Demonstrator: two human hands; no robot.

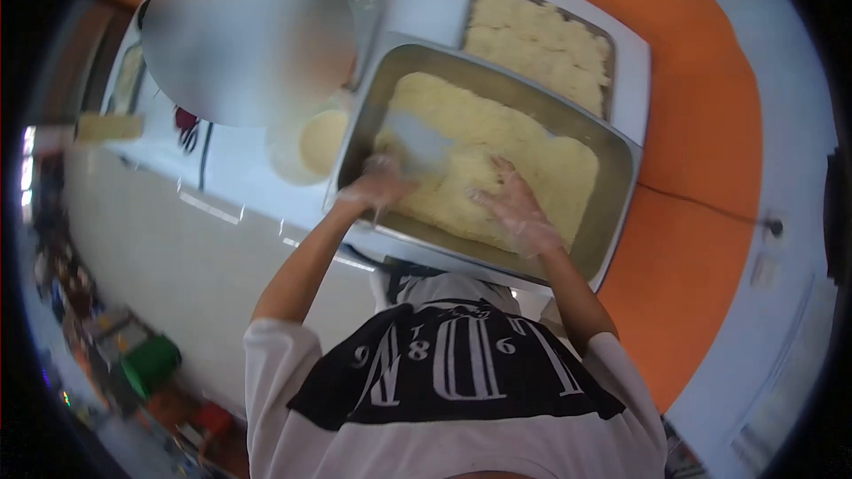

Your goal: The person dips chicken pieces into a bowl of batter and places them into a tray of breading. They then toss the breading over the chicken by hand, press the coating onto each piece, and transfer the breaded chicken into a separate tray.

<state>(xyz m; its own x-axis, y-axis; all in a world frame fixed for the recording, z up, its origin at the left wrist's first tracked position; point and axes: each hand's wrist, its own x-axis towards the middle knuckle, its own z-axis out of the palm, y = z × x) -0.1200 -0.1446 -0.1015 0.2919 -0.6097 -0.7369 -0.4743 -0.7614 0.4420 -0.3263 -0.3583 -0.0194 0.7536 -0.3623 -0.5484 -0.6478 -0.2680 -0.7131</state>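
Note:
A deep metal pan point(493, 262) holds a layer of pale yellow, crumbly dough point(532, 146). Inside its left side is my left hand point(382, 184), in a clear plastic glove and smeared by motion. A blurred bluish-white patch point(422, 144) shows over the dough beside that hand; whether my fingers grip anything there I cannot tell. My right hand point(519, 208), also in a clear glove, rests on the dough near the pan's middle with its fingers spread and nothing held in them.
Behind the pan, a tray point(610, 80) carries pale dough pieces point(537, 40). At left stand a bowl of cream-coloured contents point(326, 142) and scissors point(187, 135). A blurred oval hides the back left. The table's edge meets an orange wall point(701, 177) with a cable.

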